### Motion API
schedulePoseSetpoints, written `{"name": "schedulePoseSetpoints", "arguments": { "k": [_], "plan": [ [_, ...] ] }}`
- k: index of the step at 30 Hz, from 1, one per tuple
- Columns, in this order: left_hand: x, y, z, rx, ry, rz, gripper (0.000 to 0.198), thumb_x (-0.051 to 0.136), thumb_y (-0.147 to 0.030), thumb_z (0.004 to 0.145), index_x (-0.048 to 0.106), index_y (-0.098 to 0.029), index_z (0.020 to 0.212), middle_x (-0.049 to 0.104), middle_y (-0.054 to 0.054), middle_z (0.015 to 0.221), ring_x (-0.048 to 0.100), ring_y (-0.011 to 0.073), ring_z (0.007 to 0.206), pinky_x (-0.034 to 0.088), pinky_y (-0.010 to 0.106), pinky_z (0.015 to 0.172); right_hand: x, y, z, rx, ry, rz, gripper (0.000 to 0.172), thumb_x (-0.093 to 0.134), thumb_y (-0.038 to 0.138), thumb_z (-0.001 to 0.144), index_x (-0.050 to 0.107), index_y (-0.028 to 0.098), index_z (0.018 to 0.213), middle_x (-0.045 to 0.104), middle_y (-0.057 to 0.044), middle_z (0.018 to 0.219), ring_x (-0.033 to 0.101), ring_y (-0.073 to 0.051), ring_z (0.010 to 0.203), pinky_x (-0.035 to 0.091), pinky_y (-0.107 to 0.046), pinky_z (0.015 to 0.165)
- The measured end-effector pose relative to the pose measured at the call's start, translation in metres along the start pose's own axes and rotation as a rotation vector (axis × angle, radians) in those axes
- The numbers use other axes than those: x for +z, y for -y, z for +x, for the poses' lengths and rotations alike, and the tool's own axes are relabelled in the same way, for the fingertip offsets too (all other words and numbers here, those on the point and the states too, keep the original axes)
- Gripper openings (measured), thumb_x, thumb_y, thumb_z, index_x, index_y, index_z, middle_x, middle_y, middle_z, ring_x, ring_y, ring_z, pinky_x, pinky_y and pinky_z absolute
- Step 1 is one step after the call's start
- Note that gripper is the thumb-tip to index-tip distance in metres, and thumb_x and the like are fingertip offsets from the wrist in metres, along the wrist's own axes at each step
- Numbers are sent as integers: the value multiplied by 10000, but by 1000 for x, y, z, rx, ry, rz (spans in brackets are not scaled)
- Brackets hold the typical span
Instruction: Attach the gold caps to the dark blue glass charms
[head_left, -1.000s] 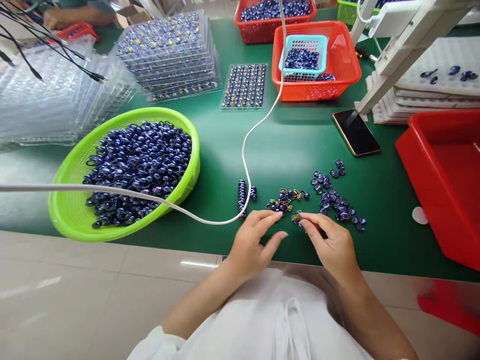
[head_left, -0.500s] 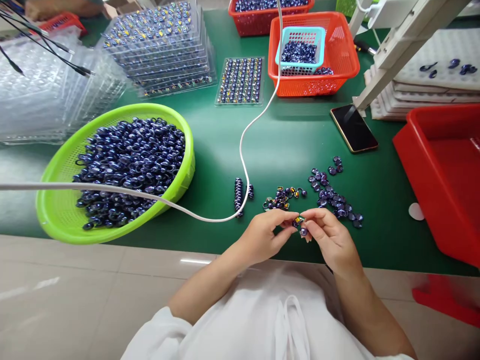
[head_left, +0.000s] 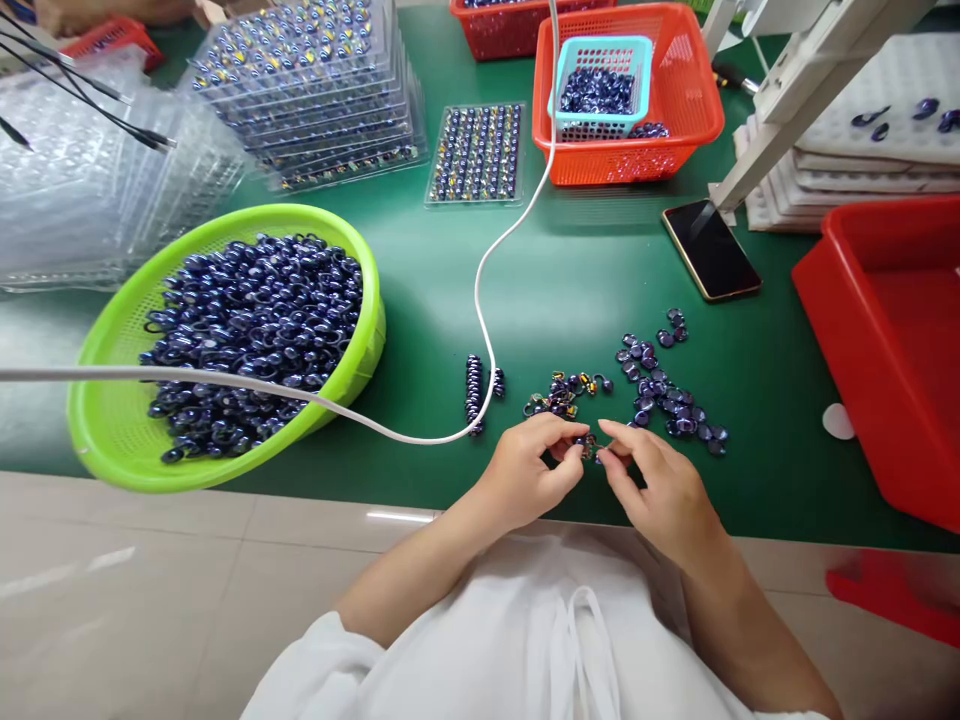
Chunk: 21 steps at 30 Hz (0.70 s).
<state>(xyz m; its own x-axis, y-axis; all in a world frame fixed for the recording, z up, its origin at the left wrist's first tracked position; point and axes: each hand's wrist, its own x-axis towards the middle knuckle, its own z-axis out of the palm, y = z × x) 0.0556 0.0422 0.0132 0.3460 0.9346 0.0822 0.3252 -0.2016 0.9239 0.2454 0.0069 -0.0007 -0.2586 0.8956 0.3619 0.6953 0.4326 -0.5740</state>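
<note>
My left hand (head_left: 525,468) is closed in a pinch on a small clip-on earbud (head_left: 589,446), dark blue with coloured inner parts. From the other side, my right hand (head_left: 660,485) pinches at the same piece, its thumb and forefinger at the earbud's right end. Fingertips cover much of it. Just beyond my hands lies a small heap of similar open earbud pieces (head_left: 555,398) with gold and coloured bits. Further right are scattered dark round caps (head_left: 667,395). A neat row of dark blue shells (head_left: 474,390) stands to the left of the heap.
A green basket (head_left: 375,335) full of dark blue shells stands left, crossed by a white cable (head_left: 405,437). Behind are stacked trays (head_left: 409,120), one filled tray (head_left: 476,155) and an orange basket (head_left: 675,150). A phone (head_left: 712,250) and red bin (head_left: 847,330) are at right.
My hands have shifted slightly left and the earbud has turned between them. My right fingers have drawn a little apart and straightened. The view has moved slightly.
</note>
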Motion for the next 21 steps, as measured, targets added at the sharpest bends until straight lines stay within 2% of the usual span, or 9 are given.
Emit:
{"name": "schedulePoseSetpoints", "arguments": {
  "k": [2, 4, 10, 12, 14, 17, 19, 21],
  "plan": [
    [1, -2, 0, 17, 5, 27, 200, 601, -127, 843, 738, -134, 988, 703, 56, 793, 653, 143, 697, 542, 259, 659, 1, 1, 0, 3, -83, -35, 316, 598, 97, 938, 566, 189, 1239, 702, -66, 933, 658, -194, 821, 542, -341, 772],
    [2, -4, 0, 22, 18, 51, 162, 611, -132, 844, 723, -142, 960, 690, 45, 777, 647, 139, 686, 542, 254, 652, 1, 2, 1, -17, -112, -17, 276, 599, 64, 925, 590, 193, 1168, 704, -75, 958, 659, -203, 864, 542, -356, 810],
    [1, -1, 3, 57, -20, 137, 128, 580, -129, 897, 677, -137, 981, 693, 54, 808, 659, 144, 722, 564, 272, 702, -7, 2, -1, -141, 58, 167, 288, 552, 40, 931, 595, 215, 1156, 701, -60, 947, 651, -204, 867, 548, -395, 815],
    [2, 2, 2, 84, -39, 165, 145, 566, -128, 914, 669, -137, 1016, 693, 67, 846, 658, 144, 728, 571, 278, 701, -10, 0, -3, -81, 53, 217, 277, 552, 58, 941, 604, 235, 1148, 705, -46, 958, 662, -194, 878, 550, -385, 826],
    [2, 5, 1, 116, -35, 209, 172, 553, -132, 928, 667, -138, 1058, 692, 94, 918, 666, 162, 785, 582, 303, 725, -13, 0, -5, 33, -5, 259, 263, 571, 81, 941, 620, 255, 1132, 705, -38, 981, 673, -187, 888, 556, -360, 813],
    [3, 5, -2, 149, -33, 248, 245, 569, -145, 932, 660, -144, 1159, 675, 152, 1094, 657, 233, 1016, 581, 400, 865, -15, 1, -9, 177, -105, 309, 236, 610, 116, 931, 646, 280, 1096, 710, -27, 987, 688, -191, 891, 567, -341, 786],
    [1, 1, -4, 128, -17, 158, 307, 592, -178, 936, 641, -166, 1239, 653, 163, 1195, 637, 245, 1090, 575, 413, 894, -16, 4, -10, 207, -134, 336, 226, 624, 129, 926, 653, 291, 1082, 716, -25, 982, 694, -196, 887, 576, -343, 774],
    [-2, -3, -5, 48, 45, -32, 339, 610, -227, 942, 633, -185, 1277, 658, 152, 1211, 653, 221, 1050, 581, 377, 870, -15, 7, -11, 187, -132, 359, 247, 625, 119, 924, 648, 300, 1090, 719, -25, 983, 694, -194, 880, 582, -339, 759]
  ]
}}
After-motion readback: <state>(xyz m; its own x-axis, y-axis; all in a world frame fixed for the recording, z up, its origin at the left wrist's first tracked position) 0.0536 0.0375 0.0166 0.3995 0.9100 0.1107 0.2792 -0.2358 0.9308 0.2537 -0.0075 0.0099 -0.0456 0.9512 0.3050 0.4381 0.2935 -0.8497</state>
